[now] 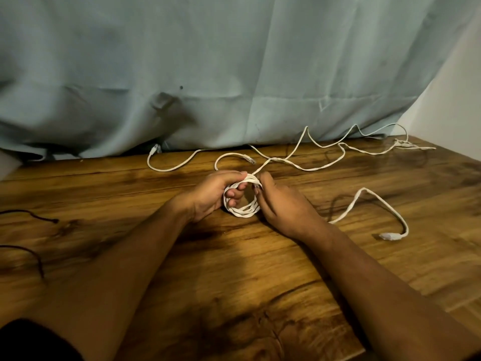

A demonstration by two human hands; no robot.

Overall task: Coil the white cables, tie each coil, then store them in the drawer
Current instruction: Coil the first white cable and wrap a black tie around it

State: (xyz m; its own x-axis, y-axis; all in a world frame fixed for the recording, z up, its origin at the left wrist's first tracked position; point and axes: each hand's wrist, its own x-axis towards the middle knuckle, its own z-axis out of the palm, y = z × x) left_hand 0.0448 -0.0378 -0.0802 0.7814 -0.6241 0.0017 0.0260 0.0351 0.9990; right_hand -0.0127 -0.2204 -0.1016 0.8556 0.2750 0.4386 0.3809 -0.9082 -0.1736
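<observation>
left hand (212,195) curled shut thru the white coil (243,204), fingers inside the loops, thumb on top. right hand (279,201) closed on coil's right side, pinching where the loose run (276,159) leaves twd the curtain (234,61). coil sits between both hands, just over the desk (234,269). step in hand, by my read: winding. keep loops same size, feed slack w/ right, don't let left loosen. another cable tail w/ plug (387,235) lies right of right hand; more cable beyond. drawer not in view.
</observation>
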